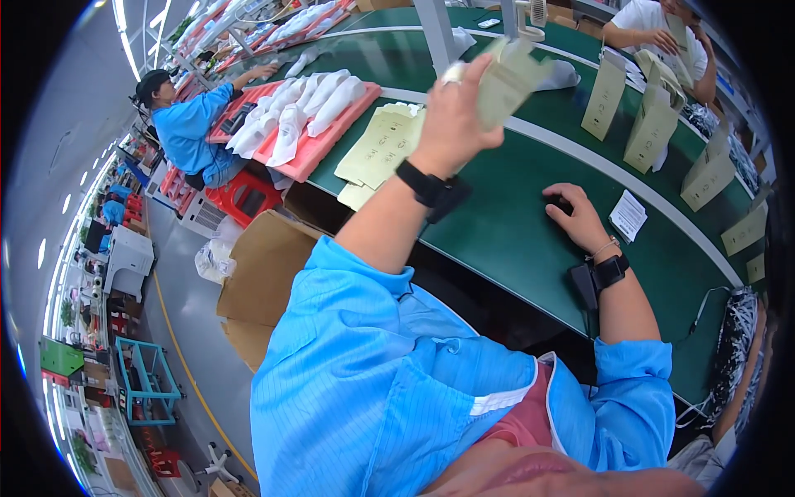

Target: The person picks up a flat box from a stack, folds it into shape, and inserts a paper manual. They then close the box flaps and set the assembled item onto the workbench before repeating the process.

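Note:
In my raised left hand point(454, 116) is a pale yellow-green carton point(515, 89), smeared by motion, with the fingers closed round its near side. Below and left of that hand, flat cartons of the same colour point(383, 149) lie in a loose pile on the green table point(497, 207). My right hand point(578, 217) rests on the table top, its fingers loosely bent and the thumb apart, with nothing seen in the grip. Just right of it lies a small stack of white printed cards point(628, 217).
Several upright cartons point(604, 95) stand along the belt beyond a pale rail point(580, 151). White-wrapped items point(306, 108) fill a red tray point(281, 170) at left. A metal post point(435, 37) rises ahead. Co-workers point(186, 124) sit at left and far right point(654, 33). Shredded paper point(735, 348) lies right.

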Motion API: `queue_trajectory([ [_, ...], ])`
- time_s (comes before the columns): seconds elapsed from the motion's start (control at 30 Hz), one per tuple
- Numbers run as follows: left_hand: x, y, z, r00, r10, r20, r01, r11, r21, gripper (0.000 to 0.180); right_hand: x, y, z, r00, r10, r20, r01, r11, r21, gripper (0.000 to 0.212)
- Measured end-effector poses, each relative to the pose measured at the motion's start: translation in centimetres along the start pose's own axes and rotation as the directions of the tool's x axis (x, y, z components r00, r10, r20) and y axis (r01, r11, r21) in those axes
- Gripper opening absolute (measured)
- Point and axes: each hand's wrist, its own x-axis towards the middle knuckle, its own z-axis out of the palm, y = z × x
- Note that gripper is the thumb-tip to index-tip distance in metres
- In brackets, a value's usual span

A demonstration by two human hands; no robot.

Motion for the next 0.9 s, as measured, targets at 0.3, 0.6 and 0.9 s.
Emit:
queue_trajectory([
  [0.3,-1.3,5.9,8.5,0.925,0.245,-0.292,-0.318,0.918,-0.236,0.08,1.3,-1.6,-1.1,0.692,-0.106,-0.714,0.555,0.711,0.431,0.09],
  [0.6,-1.6,6.1,9.4,0.898,0.326,-0.297,-0.422,0.831,-0.364,0.056,0.2,-3.2,-1.9,0.775,-0.01,-0.632,0.493,0.636,0.594,0.092],
  [0.9,-1.6,3.6,9.7,0.936,0.188,-0.299,-0.345,0.661,-0.666,0.064,4.2,-7.4,-3.6,0.844,-0.197,-0.499,0.519,0.536,0.666,0.066],
])
